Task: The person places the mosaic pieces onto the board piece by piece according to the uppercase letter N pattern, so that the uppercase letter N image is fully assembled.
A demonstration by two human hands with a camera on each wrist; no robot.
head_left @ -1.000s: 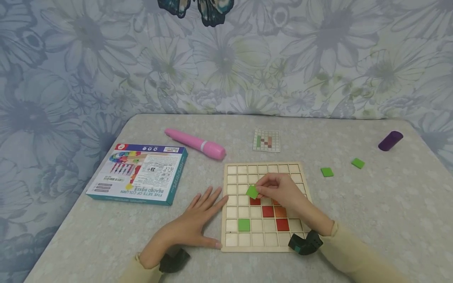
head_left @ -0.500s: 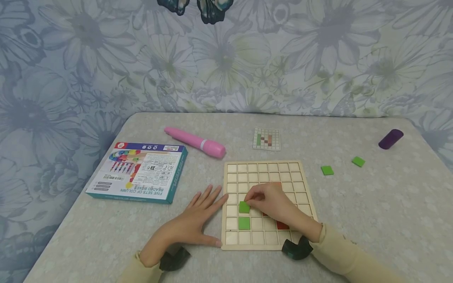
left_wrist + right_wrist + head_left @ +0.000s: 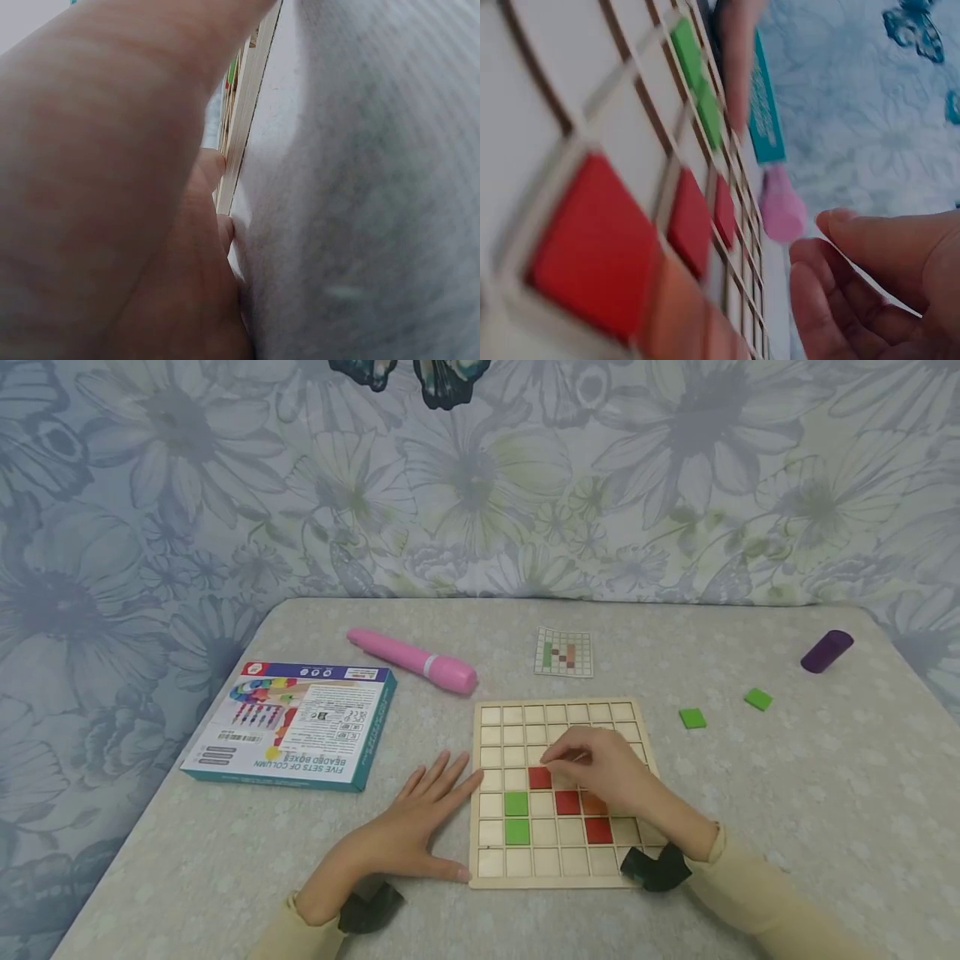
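A wooden grid board lies flat on the table. Spread flat at its left edge, my left hand touches the rim with thumb and fingertips. My right hand hovers over the board's middle, fingers loosely bent; the right wrist view shows nothing between thumb and fingers. Two green tiles, an upper green tile and a lower green tile, sit in neighbouring cells of one column. Three red tiles run diagonally. An orange tile shows beside them, partly under my right hand, which hides nearby cells.
Two loose green tiles, one nearer and one farther, lie right of the board. Behind it is a small printed grid card. A flat box and a pink wand-shaped object lie left; a purple cylinder stands far right.
My right hand carried a green tile down and left into the cell above the other green tile, let go of it, then drew back up and right. My left hand stayed put.
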